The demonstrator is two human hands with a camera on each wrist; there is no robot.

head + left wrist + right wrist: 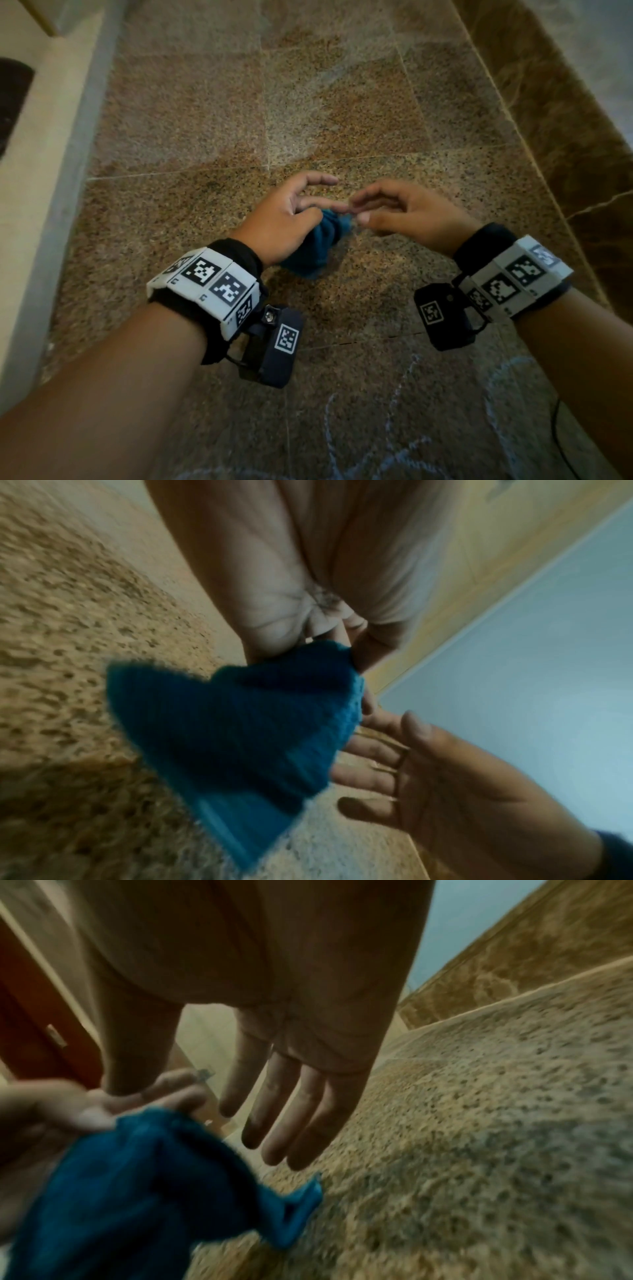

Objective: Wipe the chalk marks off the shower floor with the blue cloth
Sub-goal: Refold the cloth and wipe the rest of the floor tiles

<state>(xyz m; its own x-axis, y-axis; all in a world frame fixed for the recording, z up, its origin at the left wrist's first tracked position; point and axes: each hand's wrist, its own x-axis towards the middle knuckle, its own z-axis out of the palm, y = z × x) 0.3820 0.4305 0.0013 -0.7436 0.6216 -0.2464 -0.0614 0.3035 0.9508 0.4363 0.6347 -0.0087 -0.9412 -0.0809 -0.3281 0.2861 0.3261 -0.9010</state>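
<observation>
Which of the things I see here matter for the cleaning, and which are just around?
For the job: blue cloth, held by the left hand; chalk marks; shower floor; right hand.
Just around: black cable; dark mat.

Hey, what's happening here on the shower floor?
A person is over the speckled shower floor. Their left hand holds a bunched blue cloth above the floor, while the right hand is open beside it, fingers straight. The chalk marks, nearer the person, look unwiped.
</observation>
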